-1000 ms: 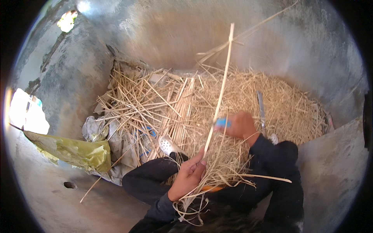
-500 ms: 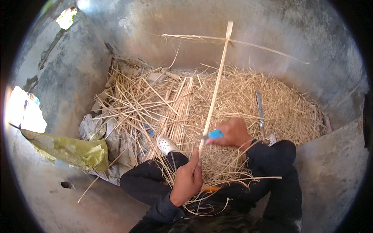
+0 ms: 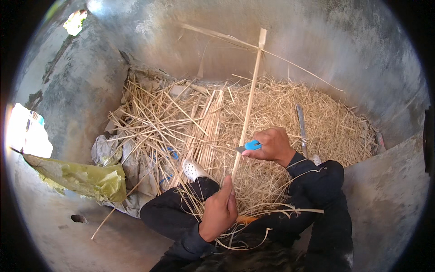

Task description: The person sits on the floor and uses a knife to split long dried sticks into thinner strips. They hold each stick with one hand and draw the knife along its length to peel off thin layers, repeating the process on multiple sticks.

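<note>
My left hand (image 3: 218,211) is closed round the lower end of a long pale split strip (image 3: 250,99), which looks like bamboo. The strip slants up and away from me, with thin shavings (image 3: 217,34) hanging out to both sides near its far tip. In my right hand (image 3: 273,146) is a blue-handled utility knife (image 3: 250,146). Its short dark blade lies across the strip, some way above my left hand. Curled shavings (image 3: 267,213) lie over my lap and beside my left hand.
Straight split sticks (image 3: 209,131) lie left of a broad heap of shavings (image 3: 317,109). A long-bladed knife (image 3: 302,127) rests on the heap. A yellow-green sack (image 3: 86,177) lies at left. White clogs (image 3: 194,170) are on my feet. Grey walls (image 3: 317,45) stand around.
My right hand with the utility knife has moved slightly up and to the right. The strip's far end has shifted a little left, and its shavings have swung. My left hand keeps its place.
</note>
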Motion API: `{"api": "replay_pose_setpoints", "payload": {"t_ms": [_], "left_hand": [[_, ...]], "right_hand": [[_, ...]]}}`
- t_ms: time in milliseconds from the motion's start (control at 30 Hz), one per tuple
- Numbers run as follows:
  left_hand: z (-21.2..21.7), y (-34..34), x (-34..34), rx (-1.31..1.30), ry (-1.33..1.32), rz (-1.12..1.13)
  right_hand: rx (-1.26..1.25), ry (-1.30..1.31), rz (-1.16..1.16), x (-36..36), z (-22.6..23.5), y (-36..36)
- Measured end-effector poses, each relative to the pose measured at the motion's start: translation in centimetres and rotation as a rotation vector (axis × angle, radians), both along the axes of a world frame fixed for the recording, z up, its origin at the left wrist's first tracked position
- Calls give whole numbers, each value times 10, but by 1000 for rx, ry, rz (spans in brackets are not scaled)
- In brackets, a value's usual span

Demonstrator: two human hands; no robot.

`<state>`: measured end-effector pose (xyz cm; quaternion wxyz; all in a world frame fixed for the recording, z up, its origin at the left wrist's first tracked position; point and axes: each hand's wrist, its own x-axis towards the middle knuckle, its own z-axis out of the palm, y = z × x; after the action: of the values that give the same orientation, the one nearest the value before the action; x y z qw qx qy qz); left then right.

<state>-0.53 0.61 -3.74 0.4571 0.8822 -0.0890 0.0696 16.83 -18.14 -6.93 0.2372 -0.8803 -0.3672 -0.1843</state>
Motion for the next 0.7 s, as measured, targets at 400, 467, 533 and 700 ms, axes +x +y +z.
{"api": "replay_pose_setpoints", "payload": {"t_ms": [400,467,533,700], "left_hand": [[9,4,-29,-55,130,-24],[9,8,-33,-44,140,-34],[12,8,-33,-46,133,-49],[17,10,-41,-22,166,-89]], "right_hand": [[18,96,-237,35,-9,-30],[42,-56,-194,44,-8,-32],[38,-54,-195,51,-2,-36],[-3,-18,-332,70,-9,-41]]}}
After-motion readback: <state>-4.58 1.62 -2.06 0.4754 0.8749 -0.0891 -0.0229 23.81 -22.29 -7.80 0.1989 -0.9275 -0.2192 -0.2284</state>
